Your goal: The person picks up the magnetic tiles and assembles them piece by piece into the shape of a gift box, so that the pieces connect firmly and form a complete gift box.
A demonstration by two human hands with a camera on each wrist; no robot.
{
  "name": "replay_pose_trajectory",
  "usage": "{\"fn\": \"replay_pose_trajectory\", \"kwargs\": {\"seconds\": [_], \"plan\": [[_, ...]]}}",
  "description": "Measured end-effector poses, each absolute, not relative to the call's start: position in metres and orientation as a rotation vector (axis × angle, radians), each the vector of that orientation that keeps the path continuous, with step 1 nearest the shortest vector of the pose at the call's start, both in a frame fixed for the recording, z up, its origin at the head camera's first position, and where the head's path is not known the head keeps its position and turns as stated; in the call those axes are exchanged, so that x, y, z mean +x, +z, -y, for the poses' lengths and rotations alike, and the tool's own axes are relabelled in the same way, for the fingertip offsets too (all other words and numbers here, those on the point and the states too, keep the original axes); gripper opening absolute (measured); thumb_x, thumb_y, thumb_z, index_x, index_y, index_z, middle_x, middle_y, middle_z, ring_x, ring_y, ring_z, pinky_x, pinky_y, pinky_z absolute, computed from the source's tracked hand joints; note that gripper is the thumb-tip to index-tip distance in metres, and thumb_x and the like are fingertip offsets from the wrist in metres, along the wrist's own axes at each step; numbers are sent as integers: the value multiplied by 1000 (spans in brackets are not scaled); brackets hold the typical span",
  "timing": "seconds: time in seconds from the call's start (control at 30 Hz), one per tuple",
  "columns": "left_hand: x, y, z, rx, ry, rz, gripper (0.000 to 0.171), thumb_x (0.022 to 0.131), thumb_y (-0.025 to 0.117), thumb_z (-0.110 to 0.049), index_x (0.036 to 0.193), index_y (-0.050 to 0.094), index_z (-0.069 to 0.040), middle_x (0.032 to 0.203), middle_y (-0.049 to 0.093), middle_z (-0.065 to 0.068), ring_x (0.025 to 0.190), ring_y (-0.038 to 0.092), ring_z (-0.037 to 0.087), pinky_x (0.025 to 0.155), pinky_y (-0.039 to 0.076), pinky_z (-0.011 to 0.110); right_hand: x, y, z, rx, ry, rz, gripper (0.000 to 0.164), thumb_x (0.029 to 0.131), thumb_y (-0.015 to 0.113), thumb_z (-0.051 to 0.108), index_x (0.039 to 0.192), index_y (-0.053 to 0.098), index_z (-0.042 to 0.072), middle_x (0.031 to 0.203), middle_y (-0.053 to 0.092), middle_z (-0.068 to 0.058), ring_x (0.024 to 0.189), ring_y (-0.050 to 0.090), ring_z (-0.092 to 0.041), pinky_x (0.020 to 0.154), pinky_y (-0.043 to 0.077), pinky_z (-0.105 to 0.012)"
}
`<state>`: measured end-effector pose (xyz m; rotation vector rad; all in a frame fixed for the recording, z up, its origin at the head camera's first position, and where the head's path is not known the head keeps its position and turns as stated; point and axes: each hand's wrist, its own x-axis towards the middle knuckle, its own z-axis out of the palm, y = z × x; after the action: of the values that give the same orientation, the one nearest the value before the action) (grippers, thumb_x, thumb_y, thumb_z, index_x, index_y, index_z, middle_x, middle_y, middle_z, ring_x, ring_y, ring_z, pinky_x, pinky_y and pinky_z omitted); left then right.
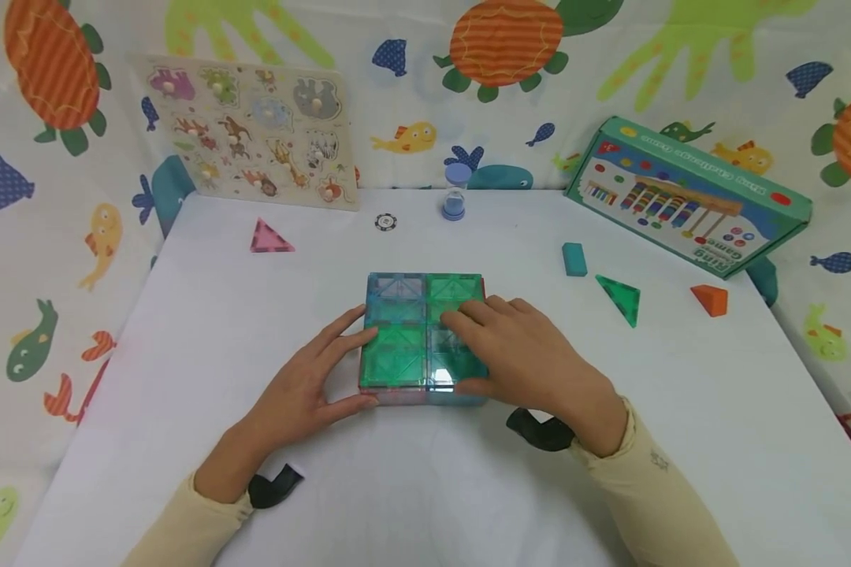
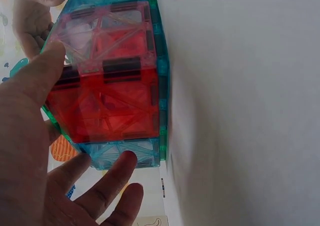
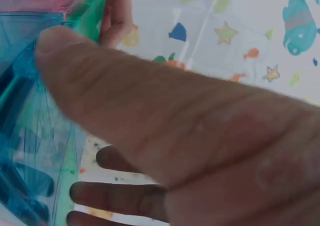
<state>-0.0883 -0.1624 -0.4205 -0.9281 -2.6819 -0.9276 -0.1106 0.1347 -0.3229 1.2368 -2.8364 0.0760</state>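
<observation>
A low box of see-through magnetic tiles [image 1: 397, 370] stands on the white table, with green and blue squares on top. My left hand [image 1: 305, 386] lies along its left side, thumb at the front corner and fingertips at the left edge. In the left wrist view, its fingers [image 2: 107, 181] reach round the far end of red and blue tile walls [image 2: 112, 108]. The right hand [image 1: 532, 354] touches the box's right half, fingers over the top and thumb at the front edge. The right wrist view shows that thumb [image 3: 65, 50] against a blue tile corner.
A pink triangle tile [image 1: 269, 238] lies back left, near an animal peg puzzle [image 1: 255, 134]. A poker chip [image 1: 386, 222] and a small sand timer [image 1: 455, 197] stand behind. To the right are a teal block [image 1: 574, 260], a green triangle [image 1: 620, 298], an orange block [image 1: 711, 299] and a game box [image 1: 688, 197].
</observation>
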Motion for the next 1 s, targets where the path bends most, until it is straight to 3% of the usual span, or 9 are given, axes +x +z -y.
{"fn": "replay_pose_trajectory", "kwargs": {"seconds": [0.23, 0.37, 0.47, 0.53, 0.67, 0.77, 0.83, 0.93, 1.0], "plan": [[-89, -421, 162, -935, -928, 2675, 88, 73, 77, -47, 146, 34, -25, 156, 20, 0, 138, 31, 16, 104, 37, 42, -121, -343, -159, 1144, 559, 2902, 93, 76, 65, 64, 148, 28, 18, 145, 37, -4, 129, 40, -22, 100, 42, -42], [-90, -421, 160, -932, -916, 2690, 88, 74, 77, -47, 146, 33, -26, 156, 19, -1, 138, 31, 14, 105, 37, 41, -126, -366, -179, 1009, 1293, 2834, 83, 87, 68, 34, 150, 18, 17, 150, 29, -11, 134, 34, -30, 101, 38, -51], [-90, -422, 160, -932, -912, 2697, 88, 73, 77, -46, 147, 32, -26, 156, 19, -1, 138, 31, 16, 105, 37, 40, -120, -382, -189, 928, 1713, 2726, 85, 85, 68, 8, 151, 15, 12, 149, 28, -18, 132, 34, -39, 99, 36, -59], [-90, -422, 160, -929, -911, 2698, 88, 73, 78, -46, 146, 33, -26, 156, 19, -1, 138, 31, 18, 105, 37, 39, -115, -395, -193, 917, 1749, 2757, 91, 82, 72, 10, 151, 13, 11, 151, 27, -15, 135, 32, -37, 102, 32, -59], [-89, -423, 161, -924, -915, 2672, 89, 72, 79, -46, 146, 34, -24, 156, 21, 1, 138, 32, 20, 108, 34, 32, -115, -422, -198, 1033, 1583, 2834, 101, 76, 80, 28, 151, 14, 14, 153, 25, 0, 138, 29, -22, 108, 30, -46], [-87, -424, 163, -917, -927, 2653, 89, 72, 79, -45, 145, 36, -22, 155, 23, 2, 138, 32, 20, 109, 29, 26, -122, -429, -203, 1102, 1610, 2787, 91, 80, 77, 23, 150, 20, 15, 152, 27, 4, 137, 32, -21, 107, 34, -44], [-86, -424, 165, -919, -937, 2647, 89, 71, 79, -45, 145, 36, -21, 155, 23, 3, 138, 33, 21, 110, 28, 24, -124, -420, -206, 1034, 1635, 2739, 78, 83, 72, 11, 147, 27, 9, 148, 35, -6, 131, 40, -29, 101, 38, -50], [-87, -424, 164, -932, -962, 2632, 89, 71, 80, -43, 145, 37, -20, 155, 24, 4, 138, 32, 21, 110, 26, 22, -135, -416, -232, 752, 1371, 2702, 55, 88, 65, 9, 138, 42, 3, 135, 48, -15, 117, 49, -34, 90, 44, -52], [-88, -424, 163, -946, -975, 2618, 88, 71, 81, -42, 144, 37, -19, 155, 24, 5, 137, 33, 23, 110, 26, 23, -146, -417, -258, 404, 1089, 2715, 47, 91, 62, 19, 132, 48, 1, 130, 50, -19, 112, 48, -36, 85, 43, -52]]}}
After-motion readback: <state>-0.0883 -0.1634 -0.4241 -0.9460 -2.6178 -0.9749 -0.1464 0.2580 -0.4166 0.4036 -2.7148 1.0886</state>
